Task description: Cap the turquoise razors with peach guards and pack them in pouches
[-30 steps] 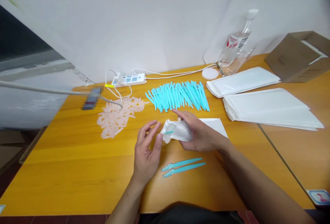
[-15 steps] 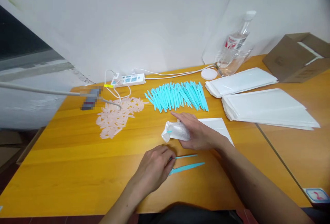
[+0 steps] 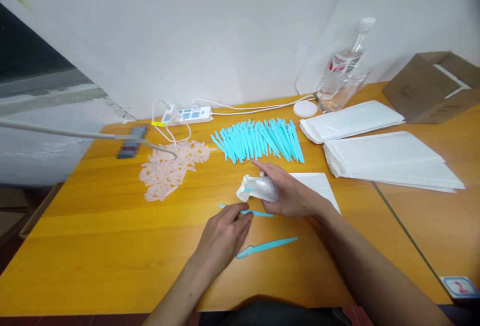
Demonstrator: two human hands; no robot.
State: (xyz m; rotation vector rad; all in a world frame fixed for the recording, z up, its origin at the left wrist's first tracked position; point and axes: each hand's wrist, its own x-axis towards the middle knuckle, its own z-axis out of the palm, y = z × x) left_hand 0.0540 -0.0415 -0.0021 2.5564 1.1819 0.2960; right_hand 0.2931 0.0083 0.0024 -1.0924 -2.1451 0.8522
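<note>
My left hand (image 3: 226, 236) has its fingers closed on a thin turquoise knife-shaped piece (image 3: 261, 213), which sticks out on both sides of the fingertips. Just above it, my right hand (image 3: 287, 191) is wrapped round a crumpled translucent plastic bag (image 3: 258, 188); a bit of turquoise shows at the bag's mouth. Nearer the table's front edge, a second turquoise piece (image 3: 273, 245) lies loose, touched by neither hand. Behind the hands a wide row of turquoise pieces (image 3: 258, 140) is spread out. A heap of pale pink pieces (image 3: 168, 168) lies to its left.
A white power strip (image 3: 191, 115) with cables lies by the wall. Stacks of white sleeves (image 3: 386, 153) are at the right, with a clear bottle (image 3: 343, 63), a round white lid (image 3: 305, 108) and a cardboard box (image 3: 420, 88) behind. A white sheet (image 3: 318, 186) lies beyond my right forearm.
My left hand has shifted slightly up and left with the turquoise piece, which has turned and now lies closer to the bag. The second piece's left end is now uncovered.
</note>
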